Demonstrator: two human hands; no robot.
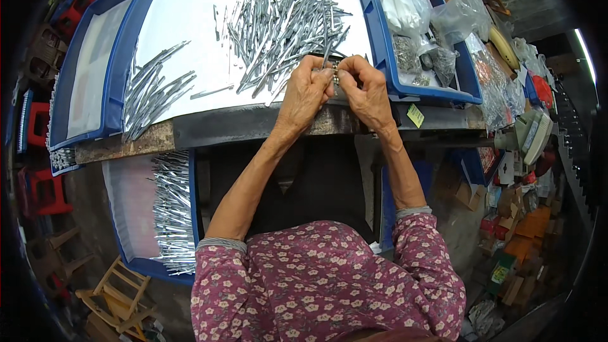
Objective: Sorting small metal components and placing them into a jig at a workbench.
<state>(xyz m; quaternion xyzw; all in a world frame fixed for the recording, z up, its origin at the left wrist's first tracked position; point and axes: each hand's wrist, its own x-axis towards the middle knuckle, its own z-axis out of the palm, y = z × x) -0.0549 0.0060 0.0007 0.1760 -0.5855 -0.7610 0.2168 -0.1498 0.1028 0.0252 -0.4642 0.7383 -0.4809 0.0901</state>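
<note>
Both hands meet at the front edge of the white-topped table. My left hand [306,92] is closed in a pinch round a thin grey metal strip [326,43], which points up and away from me. Close beside it, my right hand [367,94] is also closed, its thumb and forefinger pressed together at a small brassy part [336,77]. The fingers partly hide that part, and its kind is too small to tell. Just beyond the hands lies a big loose pile of metal strips [272,28]. A smaller bundle of strips [152,92] rests to the left.
A blue tray [114,69] stands at the left table end. Another blue tray [380,31] on the right holds plastic bags of small parts. Below the table, a blue bin [136,215] contains many metal strips. A wooden stool [120,288] stands on the floor at lower left.
</note>
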